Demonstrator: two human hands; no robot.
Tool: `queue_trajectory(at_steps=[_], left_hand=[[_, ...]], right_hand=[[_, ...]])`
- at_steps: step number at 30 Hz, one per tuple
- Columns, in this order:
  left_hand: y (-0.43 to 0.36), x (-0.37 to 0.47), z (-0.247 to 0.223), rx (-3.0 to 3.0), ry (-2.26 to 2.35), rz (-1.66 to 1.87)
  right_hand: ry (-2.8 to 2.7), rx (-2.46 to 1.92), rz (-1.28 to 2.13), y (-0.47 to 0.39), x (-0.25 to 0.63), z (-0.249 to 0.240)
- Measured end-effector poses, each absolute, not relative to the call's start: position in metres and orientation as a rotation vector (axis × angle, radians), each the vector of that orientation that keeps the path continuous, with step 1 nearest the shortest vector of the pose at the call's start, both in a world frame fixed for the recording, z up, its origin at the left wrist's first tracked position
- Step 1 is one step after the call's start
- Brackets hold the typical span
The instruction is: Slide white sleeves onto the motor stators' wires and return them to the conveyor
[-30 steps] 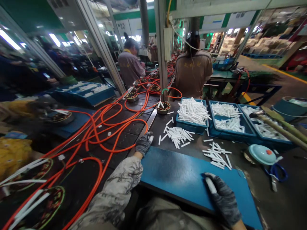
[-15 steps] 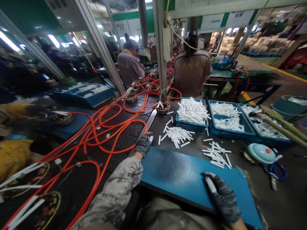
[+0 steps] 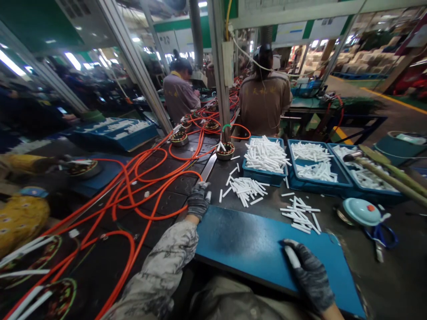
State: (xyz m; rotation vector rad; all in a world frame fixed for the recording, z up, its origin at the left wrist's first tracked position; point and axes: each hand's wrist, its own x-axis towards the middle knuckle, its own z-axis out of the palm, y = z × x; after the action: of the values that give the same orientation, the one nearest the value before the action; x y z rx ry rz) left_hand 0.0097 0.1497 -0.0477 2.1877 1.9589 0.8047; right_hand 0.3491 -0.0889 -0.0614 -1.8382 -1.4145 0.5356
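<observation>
My left hand [image 3: 198, 201], in a grey striped glove, lies at the left corner of the blue mat [image 3: 247, 240], over the edge beside the orange tubing [image 3: 156, 178]. Its fingers point forward, with the pale-tipped thumb a little apart. On the mat's right part rests my right hand [image 3: 310, 275], loosely curved, its white-covered thumb apart from the fingers; no object shows in it. Beyond the mat lie two loose piles of short white tubes [image 3: 247, 190]. A round wound part [image 3: 225, 151] with white sleeves stands by the metal post.
Blue trays [image 3: 267, 177] of white tubes stand behind the piles. At right are a light-blue round lidded container [image 3: 361, 211], scissors [image 3: 380, 244] and a wooden-handled tool [image 3: 387, 175]. More wound parts lie left. Two people [image 3: 265, 98] sit ahead; another person's gloved hand shows at left.
The wound parts and orange tubing at lower left have shifted left. My left hand's fingers have lifted slightly and spread from the thumb. My right hand stays on the mat.
</observation>
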Motion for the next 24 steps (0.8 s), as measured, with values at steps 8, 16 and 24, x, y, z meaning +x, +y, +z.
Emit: queue_trajectory(at_steps=[8, 16, 24], left_hand=[[0.150, 0.009, -0.052, 2.222, 1.983, 0.809], [0.149, 0.010, -0.049, 2.258, 2.049, 0.655], [0.153, -0.003, -0.039, 2.183, 2.285, 0.276]], right_hand=[[-1.422, -1.836, 0.514, -0.088, 0.350, -0.064], [-1.428, -1.837, 0.508, -0.089, 0.350, -0.065], [-1.442, -1.824, 0.516, -0.088, 0.349, -0.061]])
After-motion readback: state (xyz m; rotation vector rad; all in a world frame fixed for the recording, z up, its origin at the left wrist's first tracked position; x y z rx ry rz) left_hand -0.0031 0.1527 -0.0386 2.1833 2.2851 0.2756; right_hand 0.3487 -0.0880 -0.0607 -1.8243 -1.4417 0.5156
